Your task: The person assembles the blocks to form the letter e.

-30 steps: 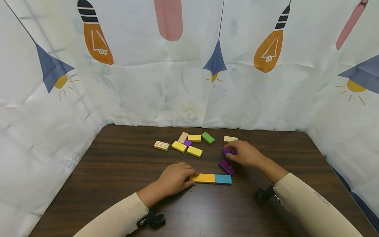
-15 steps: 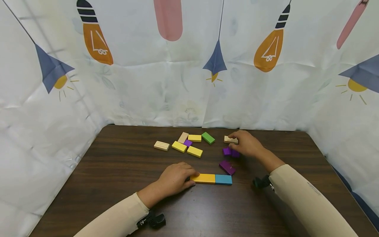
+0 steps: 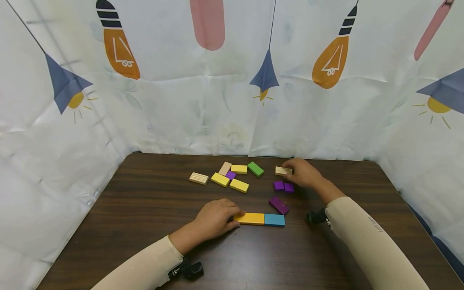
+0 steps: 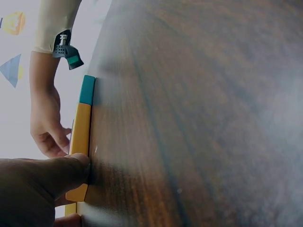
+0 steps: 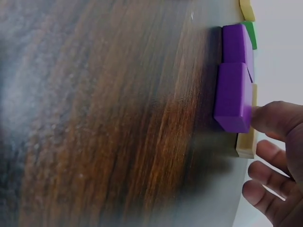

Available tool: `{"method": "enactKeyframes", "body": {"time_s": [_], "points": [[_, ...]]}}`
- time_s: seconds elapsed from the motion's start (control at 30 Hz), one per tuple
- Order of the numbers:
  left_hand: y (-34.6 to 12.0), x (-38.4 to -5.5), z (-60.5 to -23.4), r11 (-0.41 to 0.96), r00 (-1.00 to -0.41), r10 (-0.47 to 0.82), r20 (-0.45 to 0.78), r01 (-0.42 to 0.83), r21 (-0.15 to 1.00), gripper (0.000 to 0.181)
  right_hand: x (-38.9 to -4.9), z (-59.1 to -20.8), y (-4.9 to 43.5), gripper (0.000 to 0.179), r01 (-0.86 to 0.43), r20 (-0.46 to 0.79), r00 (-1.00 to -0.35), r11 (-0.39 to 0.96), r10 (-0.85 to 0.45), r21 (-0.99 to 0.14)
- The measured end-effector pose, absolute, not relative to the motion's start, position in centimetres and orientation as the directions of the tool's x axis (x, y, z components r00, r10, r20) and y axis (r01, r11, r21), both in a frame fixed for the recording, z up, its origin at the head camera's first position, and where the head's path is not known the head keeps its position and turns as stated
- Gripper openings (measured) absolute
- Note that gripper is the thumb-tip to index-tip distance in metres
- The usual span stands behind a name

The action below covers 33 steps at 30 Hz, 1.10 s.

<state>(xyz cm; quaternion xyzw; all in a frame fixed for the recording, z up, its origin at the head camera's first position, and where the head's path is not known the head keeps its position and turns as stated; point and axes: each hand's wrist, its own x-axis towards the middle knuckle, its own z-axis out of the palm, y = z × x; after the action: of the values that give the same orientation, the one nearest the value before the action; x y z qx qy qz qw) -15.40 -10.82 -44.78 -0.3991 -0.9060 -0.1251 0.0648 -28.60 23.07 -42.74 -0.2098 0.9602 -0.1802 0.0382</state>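
My left hand (image 3: pixel 217 218) pinches the left end of a long orange-yellow block (image 3: pixel 252 218), its thumb on the near side in the left wrist view. A blue block (image 3: pixel 274 220) meets that block's right end, making a straight row. At the back right, my right hand (image 3: pixel 306 173) has thumb and forefinger at either side of a plain wooden block (image 3: pixel 281 171), pinching its right end. Two small purple blocks (image 3: pixel 278 186) lie side by side just in front of this hand. A longer dark purple block (image 3: pixel 278 205) lies slanted between them and the row.
Toward the back middle is a loose cluster: several yellow blocks (image 3: pixel 239 185), a small purple block (image 3: pixel 230 175), a plain block (image 3: pixel 225 168) and a green block (image 3: pixel 255 169). A grooved wooden block (image 3: pixel 198 178) lies left of it. The brown table (image 3: pixel 137 225) ends at a printed curtain (image 3: pixel 217 117).
My right hand has left the two small purple blocks, now side by side, and moved back to the plain wooden block. My left hand has stayed on the orange-yellow block.
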Motion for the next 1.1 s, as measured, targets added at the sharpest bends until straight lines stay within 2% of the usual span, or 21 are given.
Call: {"method": "enactKeyframes", "body": {"time_s": [0.33, 0.8, 1.1], "points": [[-10.8, -15.4, -44.9, 0.652, -0.675, 0.704, 0.222, 0.738, 0.175, 0.025, -29.3, -43.2, 23.0, 0.040, -0.368, -0.038, -0.909, 0.843, -0.415, -0.391], [-10.9, -15.3, -44.9, 0.654, -0.675, 0.705, 0.218, 0.738, 0.170, 0.026, -28.7, -42.4, 21.9, 0.041, -0.446, 0.062, -0.885, 0.804, -0.461, -0.394], [-10.9, -15.4, -44.9, 0.649, -0.672, 0.705, 0.225, 0.740, 0.177, 0.025, -27.5, -41.9, 20.9, 0.041, -0.448, 0.042, -0.878, 0.789, -0.476, -0.419]]}}
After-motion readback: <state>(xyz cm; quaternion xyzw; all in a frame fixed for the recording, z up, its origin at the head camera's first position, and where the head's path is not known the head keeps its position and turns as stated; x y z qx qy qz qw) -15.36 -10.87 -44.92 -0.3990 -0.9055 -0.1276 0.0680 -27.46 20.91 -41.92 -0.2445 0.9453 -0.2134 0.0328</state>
